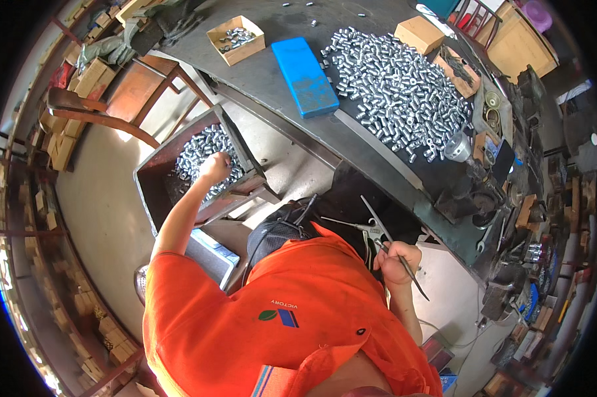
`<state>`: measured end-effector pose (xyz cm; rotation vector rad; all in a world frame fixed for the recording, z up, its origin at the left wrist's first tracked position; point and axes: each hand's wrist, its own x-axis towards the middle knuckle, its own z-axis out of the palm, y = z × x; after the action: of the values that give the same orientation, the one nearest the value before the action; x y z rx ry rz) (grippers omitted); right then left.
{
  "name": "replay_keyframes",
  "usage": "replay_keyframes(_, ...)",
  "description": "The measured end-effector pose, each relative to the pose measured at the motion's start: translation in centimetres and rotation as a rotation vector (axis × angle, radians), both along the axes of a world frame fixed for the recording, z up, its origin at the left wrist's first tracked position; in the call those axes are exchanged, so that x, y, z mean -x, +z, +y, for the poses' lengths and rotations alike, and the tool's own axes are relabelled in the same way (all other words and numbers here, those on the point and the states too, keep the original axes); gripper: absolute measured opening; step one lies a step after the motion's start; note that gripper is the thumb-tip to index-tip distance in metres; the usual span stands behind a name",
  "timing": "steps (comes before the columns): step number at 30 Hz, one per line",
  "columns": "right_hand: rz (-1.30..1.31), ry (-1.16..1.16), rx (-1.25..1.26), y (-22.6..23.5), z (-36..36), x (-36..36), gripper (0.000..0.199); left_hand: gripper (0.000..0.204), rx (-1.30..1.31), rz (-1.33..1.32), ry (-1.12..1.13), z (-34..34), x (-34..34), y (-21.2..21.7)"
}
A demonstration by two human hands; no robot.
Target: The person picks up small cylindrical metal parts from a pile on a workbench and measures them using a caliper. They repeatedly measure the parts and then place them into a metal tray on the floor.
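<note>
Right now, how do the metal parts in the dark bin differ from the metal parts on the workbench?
The parts in the dark bin are held within its walls, low beside the bench; the pile on the workbench spreads loose and wide on the flat top. The left hand reaches into the bin parts, while no hand touches the bench pile. The right hand holds a thin tool. Both heaps are small, shiny, silver cylinders.

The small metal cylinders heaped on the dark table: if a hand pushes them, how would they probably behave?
The small metal cylinders look round and shiny, so pushed ones would probably roll or slide across the dark table. Several already lie scattered beyond the heap. They appear to be solid metal, so a handful is likely heavy for its size and stiff.
</note>
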<state>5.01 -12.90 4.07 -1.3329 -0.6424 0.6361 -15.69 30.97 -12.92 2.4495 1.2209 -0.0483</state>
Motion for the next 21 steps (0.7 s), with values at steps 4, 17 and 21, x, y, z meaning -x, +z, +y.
replay_keyframes(4, -0.08, -0.037, 0.048, -0.7, -0.1, 0.0, 0.024, 0.015, 0.441, -0.486, 0.109, -0.2, -0.1, 4.3)
replay_keyframes(17, -0.488, 0.055, 0.038, 2.1, 2.6, -1.7, 0.027, 0.021, 1.779, -0.98, -0.142, -20.4, -12.5, 15.9)
replay_keyframes(21, -0.546, 0.013, 0.084, 2.3, 3.0, -2.0, 0.024, 0.022, 1.745, -0.859, -0.184, -22.1, -13.5, 16.1)
